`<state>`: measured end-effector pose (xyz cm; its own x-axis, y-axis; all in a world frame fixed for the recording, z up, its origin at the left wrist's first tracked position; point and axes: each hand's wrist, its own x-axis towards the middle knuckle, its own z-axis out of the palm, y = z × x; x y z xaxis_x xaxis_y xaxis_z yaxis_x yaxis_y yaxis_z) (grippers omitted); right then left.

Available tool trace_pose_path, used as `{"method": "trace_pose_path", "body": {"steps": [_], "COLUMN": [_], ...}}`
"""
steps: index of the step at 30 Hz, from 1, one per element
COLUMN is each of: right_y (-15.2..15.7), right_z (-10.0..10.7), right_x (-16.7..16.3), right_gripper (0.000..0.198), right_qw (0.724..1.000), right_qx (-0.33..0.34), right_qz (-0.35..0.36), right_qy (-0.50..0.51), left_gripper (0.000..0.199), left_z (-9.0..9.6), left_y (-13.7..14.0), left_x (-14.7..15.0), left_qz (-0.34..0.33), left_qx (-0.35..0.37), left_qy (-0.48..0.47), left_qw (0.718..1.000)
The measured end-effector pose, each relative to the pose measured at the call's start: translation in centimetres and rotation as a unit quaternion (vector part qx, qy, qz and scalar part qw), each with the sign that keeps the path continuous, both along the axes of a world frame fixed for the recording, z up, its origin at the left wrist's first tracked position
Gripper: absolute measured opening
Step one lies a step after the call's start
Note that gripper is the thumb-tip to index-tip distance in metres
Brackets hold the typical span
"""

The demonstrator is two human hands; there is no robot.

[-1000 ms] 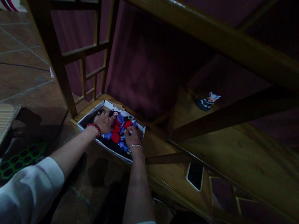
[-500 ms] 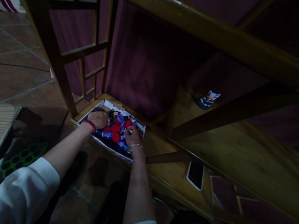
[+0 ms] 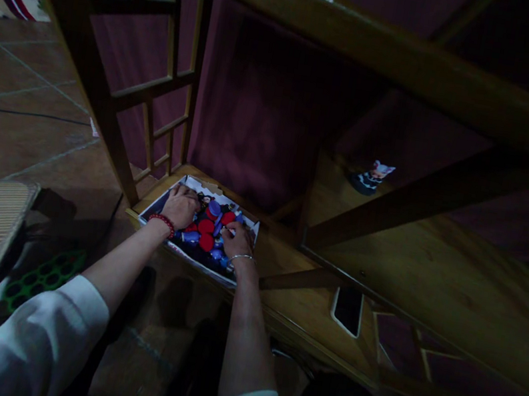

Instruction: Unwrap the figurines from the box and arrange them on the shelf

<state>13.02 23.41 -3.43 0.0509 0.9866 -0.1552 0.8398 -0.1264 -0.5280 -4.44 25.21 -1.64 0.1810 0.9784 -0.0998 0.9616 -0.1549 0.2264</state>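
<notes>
A shallow white cardboard box holds a jumble of small round things, among them red discs and blue-purple pieces. My left hand, with a red bead bracelet, is over the left end of the box. Its fingers are bent down and look apart, but their tips are hard to see. Inside the right side is my right hand, wearing a thin bangle. Its thumb and fingers are pinched together among the pieces; whatever is between them is too small and dark to name.
The box rests on the low shelf of a wooden stand, below a thick wooden rail. A phone lies on the shelf to the right. A small figurine stands on a higher board. A woven mat is at left.
My left hand has shifted slightly up and right within the box, and its fingers now show more. My right hand stays nearly in place. The view has shifted slightly.
</notes>
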Motion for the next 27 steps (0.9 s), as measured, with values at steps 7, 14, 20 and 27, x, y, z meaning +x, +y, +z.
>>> {"method": "trace_pose_path", "body": {"steps": [7, 14, 20, 27], "right_y": [0.1, -0.1, 0.0, 0.0], "right_z": [0.0, 0.3, 0.1, 0.3], "right_x": [0.0, -0.1, 0.1, 0.0], "right_gripper": [0.013, 0.014, 0.013, 0.014], "right_qw": [1.000, 1.000, 1.000, 1.000], "right_qx": [-0.008, -0.002, 0.005, -0.008], "right_qz": [0.006, 0.000, 0.007, -0.005], "right_qy": [0.002, -0.001, 0.001, 0.007], "left_gripper": [0.033, 0.036, 0.032, 0.026], "left_z": [-1.1, -0.7, -1.1, -1.2], "left_y": [-0.3, -0.5, -0.1, 0.0], "left_x": [1.9, 3.0, 3.0, 2.7], "left_qz": [-0.004, -0.008, -0.009, -0.034], "left_qx": [0.028, -0.001, -0.007, -0.014], "left_qy": [0.056, 0.042, 0.023, -0.013], "left_qw": [0.998, 0.999, 1.000, 0.999]}}
